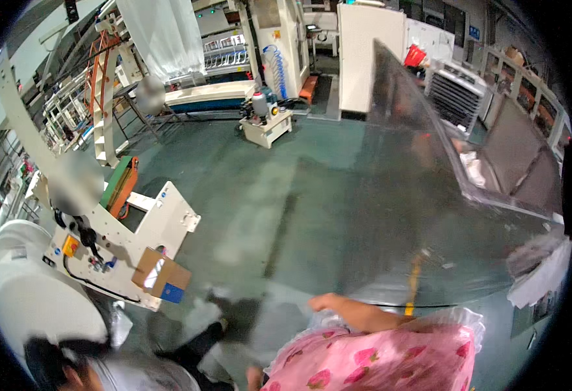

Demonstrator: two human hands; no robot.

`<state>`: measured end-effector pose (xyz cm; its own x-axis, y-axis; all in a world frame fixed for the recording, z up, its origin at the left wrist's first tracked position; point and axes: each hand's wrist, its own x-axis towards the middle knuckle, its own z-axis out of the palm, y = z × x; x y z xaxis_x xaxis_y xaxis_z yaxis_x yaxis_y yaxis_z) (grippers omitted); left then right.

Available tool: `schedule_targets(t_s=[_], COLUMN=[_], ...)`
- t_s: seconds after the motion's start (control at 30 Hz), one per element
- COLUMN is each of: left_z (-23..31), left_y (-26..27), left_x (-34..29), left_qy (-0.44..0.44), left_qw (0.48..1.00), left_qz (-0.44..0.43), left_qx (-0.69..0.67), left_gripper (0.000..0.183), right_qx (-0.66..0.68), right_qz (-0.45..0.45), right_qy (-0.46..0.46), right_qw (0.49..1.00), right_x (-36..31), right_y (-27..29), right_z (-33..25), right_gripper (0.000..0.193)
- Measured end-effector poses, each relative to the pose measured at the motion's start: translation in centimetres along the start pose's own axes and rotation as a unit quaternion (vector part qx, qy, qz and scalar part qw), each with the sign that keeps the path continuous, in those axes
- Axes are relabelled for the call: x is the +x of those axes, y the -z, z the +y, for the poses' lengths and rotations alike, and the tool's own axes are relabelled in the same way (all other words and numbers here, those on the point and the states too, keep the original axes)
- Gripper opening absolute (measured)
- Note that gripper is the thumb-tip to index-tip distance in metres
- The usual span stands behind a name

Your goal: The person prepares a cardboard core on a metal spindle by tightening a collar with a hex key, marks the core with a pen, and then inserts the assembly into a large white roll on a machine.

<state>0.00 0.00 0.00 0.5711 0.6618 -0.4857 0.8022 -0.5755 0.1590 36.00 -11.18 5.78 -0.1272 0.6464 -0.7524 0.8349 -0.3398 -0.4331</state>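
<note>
Held the right hand (325,302) out in front of a pink strawberry-print garment (377,362), near the bottom edge of a see-through greyish sheet (423,215) reaching up and away to the right above the green floor (234,182), and apart from the left hand (255,378), cut off at the lower edge. Could not tell, in so blurred and cropped a view, any grip in either hand. Had a co-worker (143,375) in a pale top at the lower left, near a large white roll (42,287) and a cardboard box (176,276) on a white machine frame (169,215).
</note>
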Motion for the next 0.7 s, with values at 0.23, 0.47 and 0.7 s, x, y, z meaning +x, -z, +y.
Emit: schedule_targets(t_s=[0.23, 0.47, 0.7], left_z=[3.4, -9.9, -9.1], left_y=[35.4, 15.7, 20.1], left_x=[25.0, 32.2, 38.4], left_qy=[-0.051, 0.182, 0.342], left_qw=[0.827, 0.923, 0.866], left_qz=[0.244, -0.037, -0.194], left_qx=[-0.504, -0.338, -0.309], left_gripper=[0.023, 0.04, 0.035], right_qx=[-0.228, 0.079, 0.021], right_qz=[0.223, 0.116, 0.265], right_qy=[0.029, -0.055, 0.007], right_qw=[0.947, 0.989, 0.964], right_x=[-4.5, 8.0, 29.3], right_y=[4.1, 21.6, 50.9], right_z=[16.5, 18.2, 14.7], right_gripper=[0.009, 0.022, 0.022])
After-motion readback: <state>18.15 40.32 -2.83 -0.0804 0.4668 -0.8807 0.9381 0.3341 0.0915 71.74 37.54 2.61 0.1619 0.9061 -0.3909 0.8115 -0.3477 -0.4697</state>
